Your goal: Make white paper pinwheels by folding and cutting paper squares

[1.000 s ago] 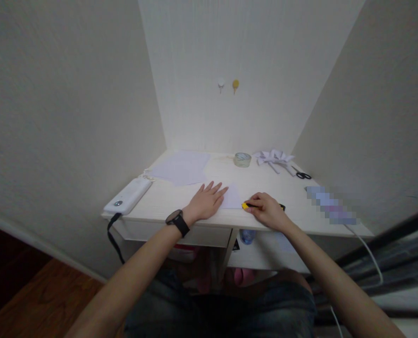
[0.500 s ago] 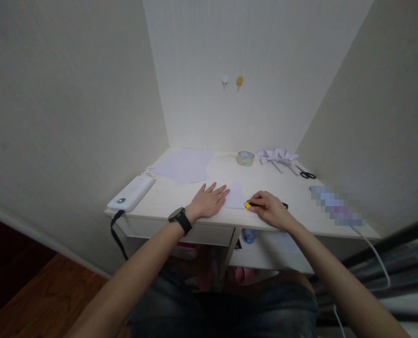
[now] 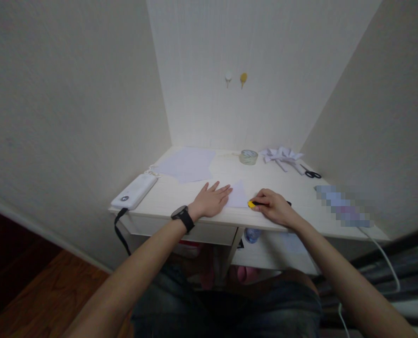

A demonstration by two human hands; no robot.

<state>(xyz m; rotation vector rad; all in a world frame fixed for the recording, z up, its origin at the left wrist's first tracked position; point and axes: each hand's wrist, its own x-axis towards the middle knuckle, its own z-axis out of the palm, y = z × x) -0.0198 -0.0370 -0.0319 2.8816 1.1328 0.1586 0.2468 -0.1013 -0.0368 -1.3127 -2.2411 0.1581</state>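
My left hand lies flat with fingers spread on a small folded-looking piece of white paper near the front edge of the desk. A dark watch circles that wrist. To the right, my right hand is closed around a yellow-and-black utility knife. Its yellow end lies at the paper's lower right corner, and its black end shows past the back of the hand. Whether a blade is out is too small to tell.
White sheets lie at the back left of the desk. A tape roll, a folded paper piece and black scissors are at the back right. A white device sits left; a blurred-out object lies right.
The view has shifted slightly, so the scene sits a little further right. Both hands, the paper and the knife keep about the same places on the desk.
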